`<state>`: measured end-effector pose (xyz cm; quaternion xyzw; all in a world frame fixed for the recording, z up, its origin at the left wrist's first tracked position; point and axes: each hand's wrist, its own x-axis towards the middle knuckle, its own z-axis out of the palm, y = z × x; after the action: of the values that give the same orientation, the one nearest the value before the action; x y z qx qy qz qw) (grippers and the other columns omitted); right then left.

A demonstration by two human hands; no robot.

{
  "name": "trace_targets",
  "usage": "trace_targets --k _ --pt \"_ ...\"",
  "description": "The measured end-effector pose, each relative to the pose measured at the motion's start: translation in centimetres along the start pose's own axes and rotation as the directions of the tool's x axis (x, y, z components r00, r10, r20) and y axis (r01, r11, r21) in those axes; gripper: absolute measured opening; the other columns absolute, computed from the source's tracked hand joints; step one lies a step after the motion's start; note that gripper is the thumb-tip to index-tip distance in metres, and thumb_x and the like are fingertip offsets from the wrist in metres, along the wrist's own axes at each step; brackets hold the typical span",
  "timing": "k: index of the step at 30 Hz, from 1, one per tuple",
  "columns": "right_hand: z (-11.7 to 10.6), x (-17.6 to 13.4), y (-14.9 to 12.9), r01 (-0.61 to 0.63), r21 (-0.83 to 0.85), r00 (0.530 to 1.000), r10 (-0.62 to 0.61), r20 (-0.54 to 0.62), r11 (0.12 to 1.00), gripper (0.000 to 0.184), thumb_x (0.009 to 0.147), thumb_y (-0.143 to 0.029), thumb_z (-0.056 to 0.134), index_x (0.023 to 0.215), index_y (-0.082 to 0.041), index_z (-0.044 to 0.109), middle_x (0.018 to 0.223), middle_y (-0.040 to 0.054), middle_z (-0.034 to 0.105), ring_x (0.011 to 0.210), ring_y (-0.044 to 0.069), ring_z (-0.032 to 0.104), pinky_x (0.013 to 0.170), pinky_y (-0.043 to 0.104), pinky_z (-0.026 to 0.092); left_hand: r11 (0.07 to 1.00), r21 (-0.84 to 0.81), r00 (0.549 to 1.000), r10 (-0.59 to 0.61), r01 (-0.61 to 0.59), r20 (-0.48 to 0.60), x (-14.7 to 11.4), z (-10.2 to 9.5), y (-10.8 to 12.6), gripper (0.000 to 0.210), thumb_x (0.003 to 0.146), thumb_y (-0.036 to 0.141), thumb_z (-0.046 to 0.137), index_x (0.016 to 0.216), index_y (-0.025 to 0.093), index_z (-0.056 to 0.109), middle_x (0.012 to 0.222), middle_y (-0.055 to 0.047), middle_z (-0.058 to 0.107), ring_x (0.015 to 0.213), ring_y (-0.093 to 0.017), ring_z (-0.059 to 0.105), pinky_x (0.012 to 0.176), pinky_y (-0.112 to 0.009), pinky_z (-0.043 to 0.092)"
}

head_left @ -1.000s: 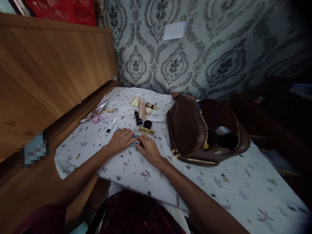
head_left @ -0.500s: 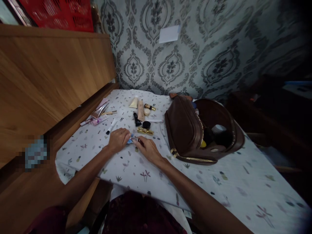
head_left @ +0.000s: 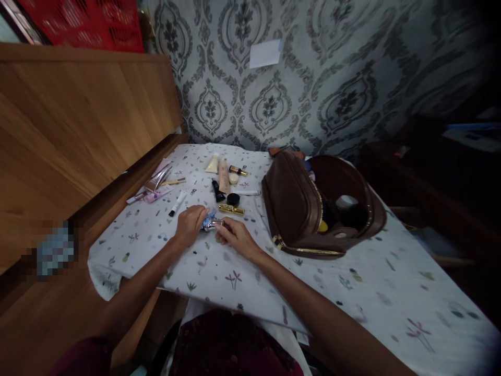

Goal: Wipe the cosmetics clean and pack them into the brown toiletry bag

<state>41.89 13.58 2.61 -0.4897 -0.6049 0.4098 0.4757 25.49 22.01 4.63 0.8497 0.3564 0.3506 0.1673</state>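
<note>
My left hand (head_left: 191, 225) is closed around a crumpled light-blue piece, perhaps cloth or tissue (head_left: 210, 216). Between my hands lies a small shiny cosmetic tube (head_left: 215, 223), its exact kind too small to make out. One end rests against the blue piece, while the fingertips of my right hand (head_left: 237, 236) pinch the other. Just beyond my fingers is a gold tube (head_left: 231, 209), with a round black case (head_left: 233, 199) behind it. A white tube with a black cap (head_left: 178, 203) lies beyond my left hand.
A brown zip bag (head_left: 293, 209) stands unzipped on the right, with items inside. Farther back are a beige tube (head_left: 223, 176), a cream tube (head_left: 212, 163) and a black tube (head_left: 218, 191). Brushes and packets (head_left: 156, 180) lie at left beside a wooden panel (head_left: 86, 104).
More of the blue piece and the shiny tube now shows between my hands. My right fingers have shifted slightly along the tube. The whole view has moved a little.
</note>
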Motion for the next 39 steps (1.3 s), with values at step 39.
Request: trace_targets --k 39 --pt "-1.5 0.4 0.7 0.098 0.264 0.987 -0.059 -0.151 0.960 0.032 0.076 -0.044 0.077 0.099 -0.021 0.073 0.101 0.0053 0.073 0.091 0.020 0.068 0.087 0.037 0.053 0.973 -0.165 0.847 -0.048 0.159 0.530 2.8 -2.0 -0.2 0.053 0.094 0.060 0.031 0.067 0.019 0.050 0.063 0.001 0.049 0.066 -0.016 0.044 0.063 -0.028 0.035"
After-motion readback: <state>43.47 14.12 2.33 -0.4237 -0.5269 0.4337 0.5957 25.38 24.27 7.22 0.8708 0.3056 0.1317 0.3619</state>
